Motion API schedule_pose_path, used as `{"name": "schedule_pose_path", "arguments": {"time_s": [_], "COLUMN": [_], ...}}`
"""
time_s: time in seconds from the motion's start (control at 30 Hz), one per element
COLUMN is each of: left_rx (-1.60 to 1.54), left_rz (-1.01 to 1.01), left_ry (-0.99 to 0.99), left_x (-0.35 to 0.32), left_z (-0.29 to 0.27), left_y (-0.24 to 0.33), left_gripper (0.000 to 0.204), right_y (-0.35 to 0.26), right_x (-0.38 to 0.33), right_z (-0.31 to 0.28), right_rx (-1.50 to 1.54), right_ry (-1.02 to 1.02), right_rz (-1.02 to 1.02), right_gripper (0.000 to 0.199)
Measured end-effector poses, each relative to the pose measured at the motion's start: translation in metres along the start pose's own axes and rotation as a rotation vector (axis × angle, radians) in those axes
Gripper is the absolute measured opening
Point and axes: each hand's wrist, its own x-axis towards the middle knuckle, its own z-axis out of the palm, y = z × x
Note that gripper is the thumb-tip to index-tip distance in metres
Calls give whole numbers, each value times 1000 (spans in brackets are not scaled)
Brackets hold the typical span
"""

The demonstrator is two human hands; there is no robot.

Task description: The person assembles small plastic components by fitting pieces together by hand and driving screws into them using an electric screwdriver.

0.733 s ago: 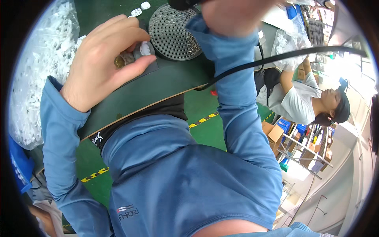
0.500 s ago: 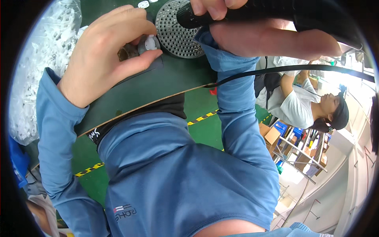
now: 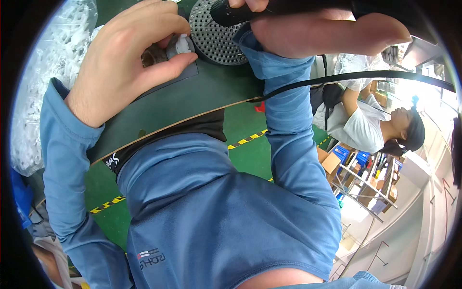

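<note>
Left hand (image 3: 120, 62) is curled down on the dark green bench top (image 3: 192, 103), thumb and forefinger pinching a small pale grey plastic part (image 3: 182, 44) right at the far edge of the view, just left of a round perforated metal disc (image 3: 214, 36). That little part looks moulded, hard and very light, smooth enough to slip, so a pinch across its two flat sides seems the sensible hold, with the bench taking the weight from below. Something brownish and ring-like sits under the fingers beside it, though the hand hides too much to say what it is. Right hand (image 3: 327, 31) comes in from the far right, wrapped tight around a black power tool (image 3: 288, 7), its blunt nose sitting over the disc; a black cable (image 3: 346, 79) trails off it to the right. The disc is stiff, matte grey, dotted with rows of fine holes. Far left, a clear bag of white plastic pieces (image 3: 43, 77) bulges, glossy and crinkled. Blue knit sleeves, soft and ribbed at the cuff. Off to the right, another person in a white shirt (image 3: 370, 127) stands near shelving.
</note>
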Motion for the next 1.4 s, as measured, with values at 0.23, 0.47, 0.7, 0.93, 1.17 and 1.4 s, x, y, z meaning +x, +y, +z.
{"name": "schedule_pose_path", "arguments": {"time_s": [0.23,0.47,0.7,0.93,1.17,1.4], "left_rx": [38,52,57,56,87,38], "left_rz": [27,37,26,54,44,45], "left_ry": [-3,19,37,4,-43,-12], "left_x": [1,2,1,3,8,8], "left_z": [-1,-1,-1,-2,-14,-10], "left_y": [-1,0,0,-2,2,0], "left_gripper": [30,31,30,32,23,26], "right_y": [-6,-20,-13,-35,-39,-41], "right_x": [7,16,-3,1,-6,13], "right_z": [-6,1,10,16,23,29], "right_rx": [-45,90,103,47,58,140], "right_ry": [-59,-476,-365,-302,-239,-294], "right_rz": [-46,8,63,90,220,392], "right_gripper": [118,82,66,52,41,37]}}
